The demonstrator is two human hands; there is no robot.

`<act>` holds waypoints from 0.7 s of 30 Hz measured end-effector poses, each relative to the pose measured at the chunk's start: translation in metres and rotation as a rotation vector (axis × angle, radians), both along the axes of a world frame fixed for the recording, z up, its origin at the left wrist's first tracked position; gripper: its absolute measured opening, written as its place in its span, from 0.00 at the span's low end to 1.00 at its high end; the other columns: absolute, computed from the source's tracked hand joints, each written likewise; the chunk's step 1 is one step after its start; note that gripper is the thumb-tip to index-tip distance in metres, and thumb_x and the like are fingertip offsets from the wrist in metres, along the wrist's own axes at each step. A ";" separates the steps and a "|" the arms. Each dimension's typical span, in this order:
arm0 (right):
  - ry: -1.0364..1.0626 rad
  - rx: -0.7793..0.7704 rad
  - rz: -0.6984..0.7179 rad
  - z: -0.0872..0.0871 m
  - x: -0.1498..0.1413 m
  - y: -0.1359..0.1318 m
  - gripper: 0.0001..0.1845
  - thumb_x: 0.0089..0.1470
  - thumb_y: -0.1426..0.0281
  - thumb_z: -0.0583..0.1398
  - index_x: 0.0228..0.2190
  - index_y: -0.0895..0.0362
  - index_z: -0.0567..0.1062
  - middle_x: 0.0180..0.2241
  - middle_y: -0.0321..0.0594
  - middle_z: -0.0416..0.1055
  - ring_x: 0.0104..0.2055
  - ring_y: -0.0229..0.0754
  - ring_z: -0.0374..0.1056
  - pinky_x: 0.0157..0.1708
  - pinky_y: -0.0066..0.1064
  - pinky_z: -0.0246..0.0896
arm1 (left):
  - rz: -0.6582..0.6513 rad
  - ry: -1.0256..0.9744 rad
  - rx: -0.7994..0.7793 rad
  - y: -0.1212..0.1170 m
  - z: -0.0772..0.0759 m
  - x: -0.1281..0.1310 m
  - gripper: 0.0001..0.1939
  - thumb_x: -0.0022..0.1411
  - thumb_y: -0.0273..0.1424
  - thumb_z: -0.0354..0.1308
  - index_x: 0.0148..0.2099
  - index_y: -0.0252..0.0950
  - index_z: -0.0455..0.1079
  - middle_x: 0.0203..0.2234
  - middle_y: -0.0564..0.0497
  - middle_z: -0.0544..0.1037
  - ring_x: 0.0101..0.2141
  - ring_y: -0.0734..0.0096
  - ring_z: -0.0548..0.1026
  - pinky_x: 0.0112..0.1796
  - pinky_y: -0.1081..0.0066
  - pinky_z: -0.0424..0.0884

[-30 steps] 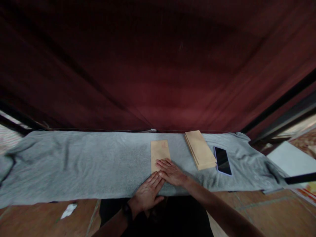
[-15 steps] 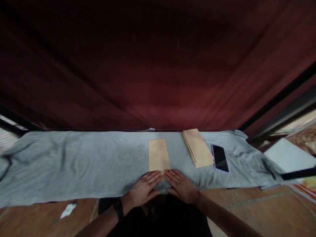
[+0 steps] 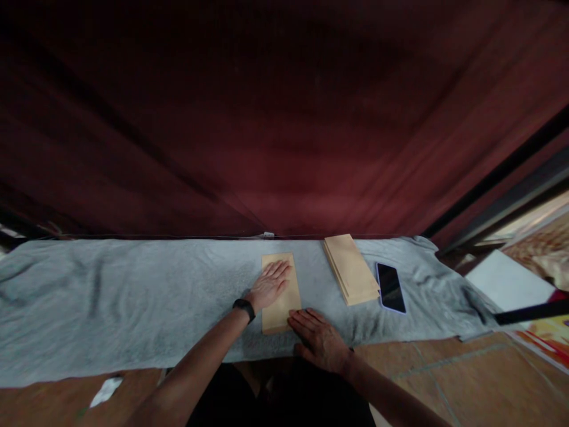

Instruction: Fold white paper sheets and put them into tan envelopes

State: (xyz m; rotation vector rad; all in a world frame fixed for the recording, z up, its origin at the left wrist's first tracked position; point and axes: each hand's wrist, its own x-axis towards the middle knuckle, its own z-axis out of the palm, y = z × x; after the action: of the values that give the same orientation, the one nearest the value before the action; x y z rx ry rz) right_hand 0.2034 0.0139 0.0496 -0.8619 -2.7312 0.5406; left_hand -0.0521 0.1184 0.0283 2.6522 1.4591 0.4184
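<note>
A tan paper envelope [image 3: 278, 315] lies flat on the grey cloth, its long side running away from me. My left hand [image 3: 270, 283], with a dark band on the wrist, rests palm down over the envelope's upper part, fingers stretched out. At the envelope's lower right corner, my right hand [image 3: 320, 339] touches the paper with its fingertips, fingers extended and the palm off the sheet. To the right sits a stack of similar tan envelopes [image 3: 352, 270], slightly slanted.
A phone [image 3: 391, 287] with a pale purple edge lies right of the stack. Grey cloth [image 3: 155, 302] covers the long narrow surface, backed by a dark red panel [image 3: 284, 148]. A white scrap [image 3: 105, 391] is on the tiled floor at lower left.
My left hand has moved from the envelope's near edge up onto its far part. My right hand stays by the near edge, now at the right corner.
</note>
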 end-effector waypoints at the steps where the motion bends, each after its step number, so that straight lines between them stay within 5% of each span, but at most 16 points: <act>1: -0.003 -0.004 0.000 0.000 0.000 0.000 0.35 0.63 0.62 0.58 0.67 0.53 0.56 0.67 0.43 0.56 0.68 0.45 0.53 0.68 0.44 0.48 | -0.002 -0.003 0.007 -0.001 -0.001 0.002 0.26 0.74 0.37 0.39 0.70 0.38 0.55 0.68 0.46 0.59 0.68 0.65 0.53 0.66 0.55 0.45; 8: -0.023 -0.036 -0.008 0.002 -0.002 0.001 0.35 0.61 0.61 0.59 0.66 0.52 0.58 0.67 0.42 0.56 0.68 0.46 0.53 0.68 0.45 0.47 | -0.086 0.008 -0.007 -0.037 -0.002 0.005 0.26 0.73 0.33 0.41 0.71 0.39 0.52 0.68 0.49 0.59 0.68 0.69 0.53 0.67 0.58 0.47; 16: 0.012 0.070 0.004 -0.004 -0.001 -0.002 0.35 0.61 0.62 0.58 0.67 0.53 0.56 0.66 0.43 0.58 0.68 0.46 0.54 0.67 0.46 0.51 | -0.160 -0.001 -0.036 -0.109 0.009 -0.008 0.32 0.73 0.40 0.46 0.74 0.41 0.42 0.70 0.48 0.55 0.68 0.65 0.54 0.65 0.60 0.54; 21: 0.024 0.083 -0.002 -0.010 0.001 -0.003 0.31 0.65 0.62 0.55 0.66 0.54 0.58 0.66 0.44 0.60 0.68 0.46 0.55 0.68 0.47 0.50 | -0.095 -0.073 -0.070 -0.139 0.011 -0.018 0.27 0.72 0.37 0.50 0.70 0.43 0.53 0.66 0.49 0.63 0.65 0.66 0.62 0.62 0.61 0.62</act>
State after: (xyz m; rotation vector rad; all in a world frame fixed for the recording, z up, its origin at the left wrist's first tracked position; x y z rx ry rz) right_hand 0.2041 0.0104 0.0400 -0.8327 -2.7097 0.4303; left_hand -0.0698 -0.0205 0.0393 2.6089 1.2974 0.4426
